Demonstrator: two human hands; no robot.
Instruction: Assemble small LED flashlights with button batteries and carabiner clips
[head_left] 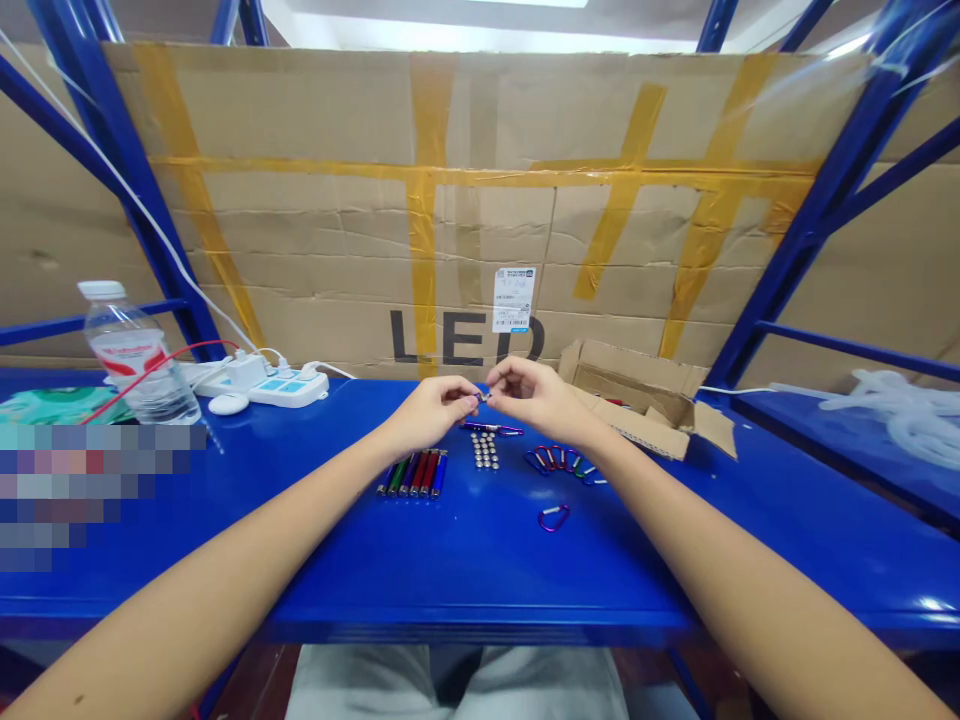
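Note:
Above the blue tabletop, my left hand (433, 412) and my right hand (538, 398) meet fingertip to fingertip in a pinch. Between them shows a tiny purple and silver piece (482, 397), too small to make out. Just below lies a slim purple metal tube (493, 429) with silver parts. Small round silver button cells (486, 452) stand in neat rows under it. A row of coloured metal tubes (414, 474), green, red, blue and darker ones, lies below my left hand. Several coloured carabiners (559, 460) fan out beneath my right wrist, and a single purple carabiner (553, 517) lies nearer.
An open cardboard box (637, 400) sits behind my right hand. At the left are a water bottle (139, 355), a white power strip (289, 388) and a white round object (228, 404). A large cardboard panel (337, 250) closes off the back between blue posts.

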